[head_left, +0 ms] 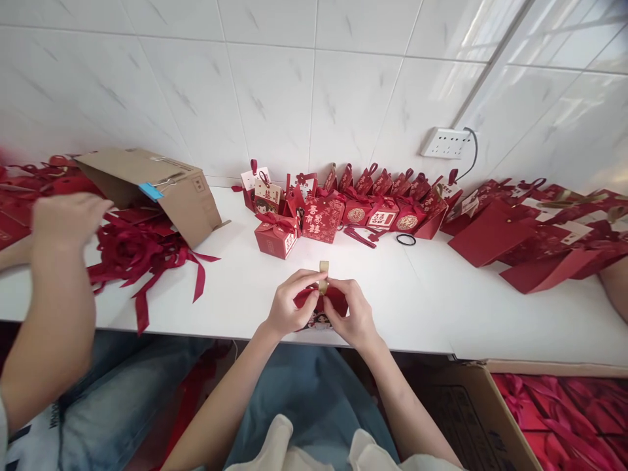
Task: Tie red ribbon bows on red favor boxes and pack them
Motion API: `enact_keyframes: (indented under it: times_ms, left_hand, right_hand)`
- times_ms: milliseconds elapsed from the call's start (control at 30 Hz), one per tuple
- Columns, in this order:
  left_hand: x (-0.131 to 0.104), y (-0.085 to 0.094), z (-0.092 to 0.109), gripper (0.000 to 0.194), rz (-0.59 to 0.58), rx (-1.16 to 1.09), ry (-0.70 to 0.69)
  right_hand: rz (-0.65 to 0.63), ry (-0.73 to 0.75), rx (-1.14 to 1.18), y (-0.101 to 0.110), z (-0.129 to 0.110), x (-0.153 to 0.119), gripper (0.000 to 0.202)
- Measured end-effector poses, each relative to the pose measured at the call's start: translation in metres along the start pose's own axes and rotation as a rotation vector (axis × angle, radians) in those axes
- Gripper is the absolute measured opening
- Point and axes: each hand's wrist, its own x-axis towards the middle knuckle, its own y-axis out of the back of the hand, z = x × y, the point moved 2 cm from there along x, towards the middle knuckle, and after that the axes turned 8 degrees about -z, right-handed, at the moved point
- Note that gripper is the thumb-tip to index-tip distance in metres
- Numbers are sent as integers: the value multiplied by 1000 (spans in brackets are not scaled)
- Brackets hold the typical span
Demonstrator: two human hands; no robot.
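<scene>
Left hand (290, 306) and right hand (354, 314) pinch the red box (337, 298) up top, gold ribbon (324, 267) between them, long axis pointing forward, neither nearer!

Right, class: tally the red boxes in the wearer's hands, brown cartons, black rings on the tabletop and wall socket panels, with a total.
Held red box: 1
Brown cartons: 2
Black ring: 1
Wall socket panel: 1
Total: 5
</scene>
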Motion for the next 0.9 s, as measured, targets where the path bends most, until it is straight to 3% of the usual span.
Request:
enact_keyframes:
  times_ms: [300, 600, 900]
  left_hand:
    - [-2, 0, -1, 33, -2, -4, 38]
    - [-2, 0, -2, 35, -11, -22, 47]
    - [-6, -4, -2, 32, 12, -20, 109]
  right_hand:
    - [33, 17, 9, -2, 1, 0, 40]
    - [46, -70, 12, -3, 1, 0, 26]
    - [136, -119, 0, -12, -4, -4, 22]
